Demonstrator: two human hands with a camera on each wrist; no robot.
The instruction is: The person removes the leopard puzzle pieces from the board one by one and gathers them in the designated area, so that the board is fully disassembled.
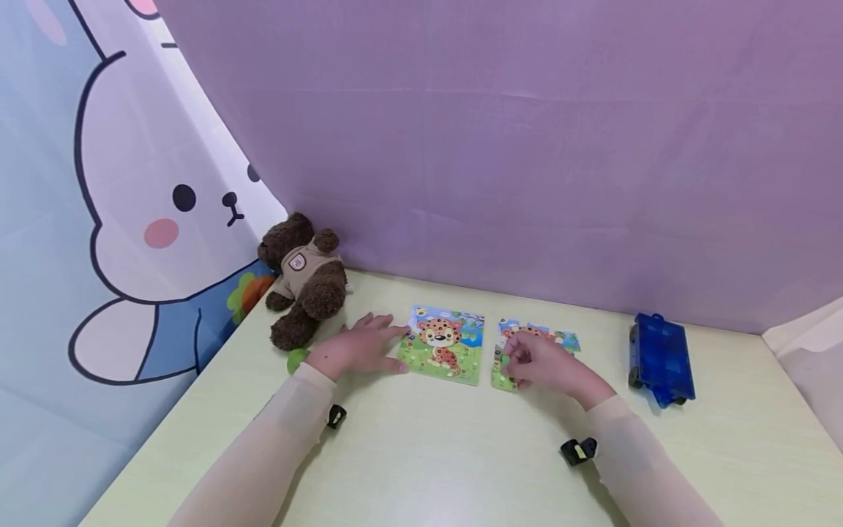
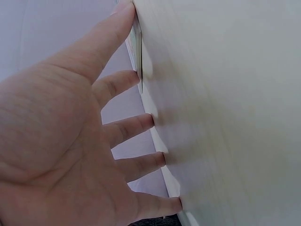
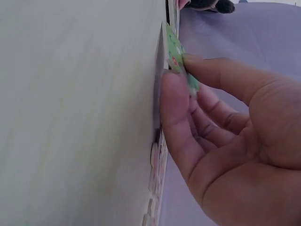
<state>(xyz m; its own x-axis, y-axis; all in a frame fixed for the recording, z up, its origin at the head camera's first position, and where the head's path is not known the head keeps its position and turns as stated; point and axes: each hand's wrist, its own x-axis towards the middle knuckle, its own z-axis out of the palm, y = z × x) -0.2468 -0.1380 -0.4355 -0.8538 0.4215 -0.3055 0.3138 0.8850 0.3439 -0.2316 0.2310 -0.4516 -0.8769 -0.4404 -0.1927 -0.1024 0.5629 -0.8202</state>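
Note:
A square leopard picture (image 1: 464, 366) lies flat on the table. Its left edge meets the thumb and index finger of my left hand (image 1: 361, 348), whose fingers are spread and rest on the tabletop. To the right of that picture is a partly assembled jigsaw (image 1: 568, 339) of a similar spotted animal, with an uneven outline on its right. Over its lower part, my right hand (image 1: 549, 368) pinches a green puzzle piece (image 3: 175, 51) between thumb and index finger. In the right wrist view the piece is tilted up; the hand covers much of the jigsaw.
At the back left a brown teddy bear (image 1: 321, 293) leans by the wall cloth, with a green round object (image 1: 297, 359) below it. A blue wheeled toy (image 1: 664, 359) stands on the right. The purple cloth (image 1: 500, 161) hangs behind the table (image 1: 435, 454).

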